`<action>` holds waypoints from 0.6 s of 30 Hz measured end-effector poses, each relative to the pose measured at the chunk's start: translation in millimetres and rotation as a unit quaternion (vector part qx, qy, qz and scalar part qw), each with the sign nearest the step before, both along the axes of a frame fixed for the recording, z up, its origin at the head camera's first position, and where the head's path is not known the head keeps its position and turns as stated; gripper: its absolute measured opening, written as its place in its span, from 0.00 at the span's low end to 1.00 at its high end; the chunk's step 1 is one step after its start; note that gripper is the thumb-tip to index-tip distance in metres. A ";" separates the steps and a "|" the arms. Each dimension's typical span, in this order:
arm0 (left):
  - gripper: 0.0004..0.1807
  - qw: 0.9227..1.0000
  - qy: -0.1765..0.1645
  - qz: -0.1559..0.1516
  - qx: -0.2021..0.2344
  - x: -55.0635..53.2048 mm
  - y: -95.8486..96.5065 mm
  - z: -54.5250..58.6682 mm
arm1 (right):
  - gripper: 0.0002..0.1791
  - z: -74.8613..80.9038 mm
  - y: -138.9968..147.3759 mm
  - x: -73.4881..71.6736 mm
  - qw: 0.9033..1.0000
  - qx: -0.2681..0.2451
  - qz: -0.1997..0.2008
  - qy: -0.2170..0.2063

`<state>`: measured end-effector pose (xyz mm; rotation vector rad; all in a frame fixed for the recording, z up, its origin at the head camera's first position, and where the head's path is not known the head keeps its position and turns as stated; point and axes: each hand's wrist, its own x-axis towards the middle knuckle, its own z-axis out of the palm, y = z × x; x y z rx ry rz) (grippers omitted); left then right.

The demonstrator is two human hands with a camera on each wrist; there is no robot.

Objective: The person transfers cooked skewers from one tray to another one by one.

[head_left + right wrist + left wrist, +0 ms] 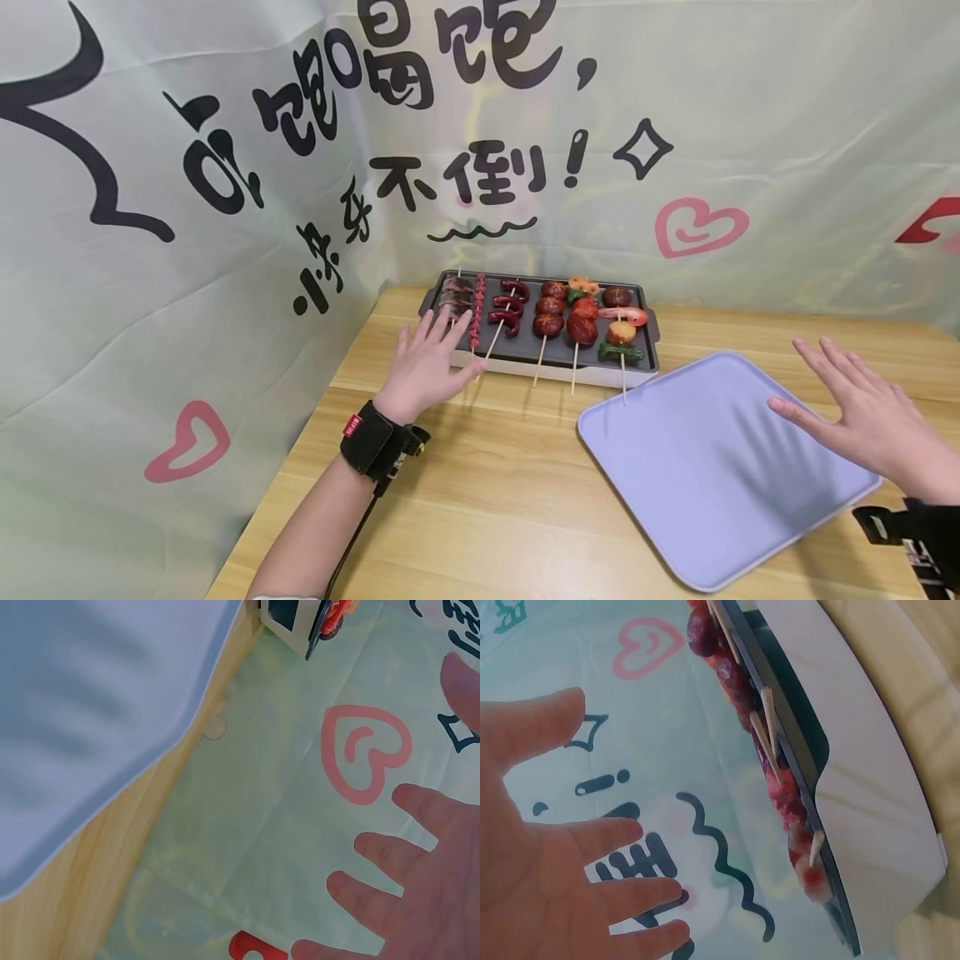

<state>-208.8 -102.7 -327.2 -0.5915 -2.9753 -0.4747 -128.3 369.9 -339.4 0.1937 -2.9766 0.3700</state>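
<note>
My left hand hovers, fingers spread, over the front left corner of a dark grill plate on a white base. On the plate lie several food skewers: grey-brown pieces at the left, a thin red meat skewer, a curled dark red skewer, a mushroom skewer, and mixed ones at the right. In the left wrist view the hand holds nothing. My right hand, also spread and holding nothing, hangs above the right side of a pale lilac tray, casting a shadow on it.
Everything stands on a light wooden table. A pale cloth backdrop with black lettering and pink hearts hangs behind and along the left side. The tray's back left edge lies near the grill's front right corner, and one stick reaches over that edge.
</note>
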 end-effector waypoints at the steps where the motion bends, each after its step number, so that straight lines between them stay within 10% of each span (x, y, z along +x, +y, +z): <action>1: 0.40 1.000 0.003 -0.003 0.002 0.8 1.2 -0.4 | 0.48 -0.2 0.3 -0.1 1.000 0.000 0.000 0.001; 9: 0.35 0.991 0.050 -0.040 0.119 18.3 24.4 -5.3 | 0.47 -1.9 8.5 -6.0 1.000 -0.010 0.010 0.015; 18: 0.16 0.938 0.046 -0.122 0.321 52.6 72.5 -26.7 | 0.40 -12.0 30.1 -23.7 0.999 -0.011 0.029 0.028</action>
